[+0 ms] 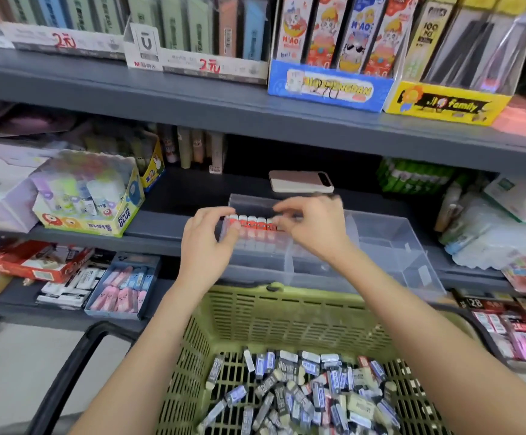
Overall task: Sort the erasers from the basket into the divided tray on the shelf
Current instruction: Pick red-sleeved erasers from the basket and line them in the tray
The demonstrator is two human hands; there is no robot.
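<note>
Your left forearm (148,356) and right forearm (428,324) are bare along their whole visible length, from the lower corners of the frame up to the wrists. Your left hand (206,246) and right hand (315,227), at mid-frame, are bare as well; the right fingertips are blurred.

Upper shelf (255,120) overhangs divided tray (390,243), narrows entry from above. Red eraser row (252,222) fills tray's rear left section; right section open. Phone (301,181) just behind tray. Glue box (98,211) left, packets (481,227) right. Basket rim (287,293) near tray front.
</note>
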